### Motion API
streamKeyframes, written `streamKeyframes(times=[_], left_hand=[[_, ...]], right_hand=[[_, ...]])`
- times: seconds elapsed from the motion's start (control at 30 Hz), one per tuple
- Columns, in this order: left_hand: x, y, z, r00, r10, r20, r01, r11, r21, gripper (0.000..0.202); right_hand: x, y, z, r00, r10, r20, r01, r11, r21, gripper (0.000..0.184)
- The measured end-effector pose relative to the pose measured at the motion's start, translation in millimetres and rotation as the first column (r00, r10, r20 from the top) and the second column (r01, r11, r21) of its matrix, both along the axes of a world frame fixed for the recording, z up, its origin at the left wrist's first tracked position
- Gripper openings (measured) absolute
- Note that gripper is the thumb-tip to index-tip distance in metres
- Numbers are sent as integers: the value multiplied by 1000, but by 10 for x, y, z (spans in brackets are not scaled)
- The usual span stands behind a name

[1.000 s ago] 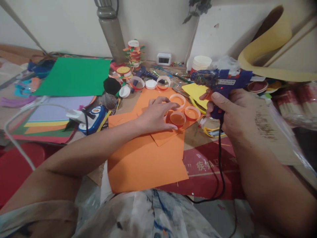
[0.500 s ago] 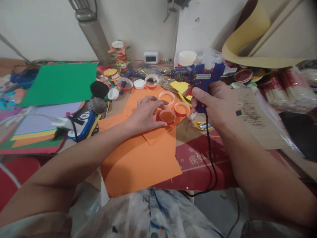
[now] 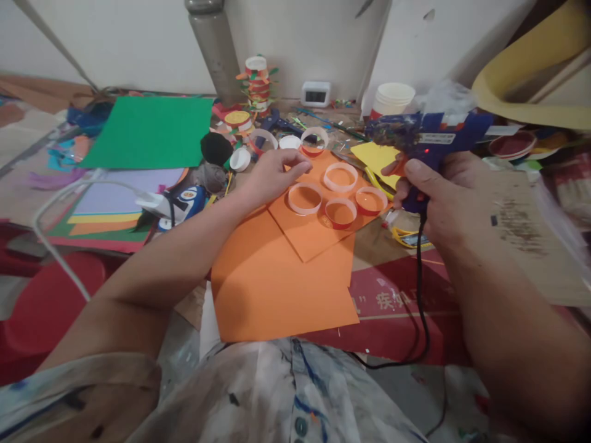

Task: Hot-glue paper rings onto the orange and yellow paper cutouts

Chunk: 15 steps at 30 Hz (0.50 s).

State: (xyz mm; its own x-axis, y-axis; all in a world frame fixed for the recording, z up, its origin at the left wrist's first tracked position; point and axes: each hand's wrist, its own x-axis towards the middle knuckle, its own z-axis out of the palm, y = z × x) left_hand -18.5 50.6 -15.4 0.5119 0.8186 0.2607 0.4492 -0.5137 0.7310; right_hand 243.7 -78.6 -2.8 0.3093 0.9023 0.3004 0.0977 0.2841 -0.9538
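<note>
My right hand (image 3: 438, 197) is wrapped round the grip of a blue glue gun (image 3: 429, 138), nozzle pointing left, its black cord (image 3: 421, 277) hanging down. My left hand (image 3: 276, 173) hovers over the far left corner of the orange paper (image 3: 286, 277), fingers curled with nothing visible in them. Several shallow cup rings sit on the paper to its right: a white one (image 3: 305, 198) nearest the hand, another (image 3: 340, 176) behind, and two red-rimmed ones (image 3: 340, 212) (image 3: 371, 200). One more ring (image 3: 314, 140) lies just beyond my fingertips.
Green paper (image 3: 148, 130) and stacked coloured sheets (image 3: 106, 215) lie at the left. A tower of rings (image 3: 257, 83), a small clock (image 3: 316, 94) and paper cups (image 3: 392, 97) stand by the wall. A metal post (image 3: 217, 49) rises behind. Yellow paper (image 3: 376, 157) lies under the gun.
My left hand has let go of the ring it covered and drawn back towards the far left of the paper. The glue gun stays held up at the right.
</note>
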Motion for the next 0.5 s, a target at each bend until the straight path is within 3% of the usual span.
streamKeyframes(times=[0.13, 0.23, 0.37, 0.5], left_hand=[[-35, 64, 27, 999, -26, 21, 27, 999, -36, 16], [-47, -15, 115, 984, -176, -31, 176, 984, -28, 21], [-4, -201, 204, 885, -430, -179, 436, 900, -6, 42], [100, -339, 178, 807, -488, -333, 513, 859, -15, 67]], right_hand=[[24, 11, -44, 1000, -3, -11, 3, 1000, -10, 36], [48, 21, -69, 1000, 5, -6, -5, 1000, -13, 38], [42, 31, -87, 1000, -3, -17, 2, 999, -34, 37], [6, 35, -84, 999, -23, -30, 22, 999, -32, 34]])
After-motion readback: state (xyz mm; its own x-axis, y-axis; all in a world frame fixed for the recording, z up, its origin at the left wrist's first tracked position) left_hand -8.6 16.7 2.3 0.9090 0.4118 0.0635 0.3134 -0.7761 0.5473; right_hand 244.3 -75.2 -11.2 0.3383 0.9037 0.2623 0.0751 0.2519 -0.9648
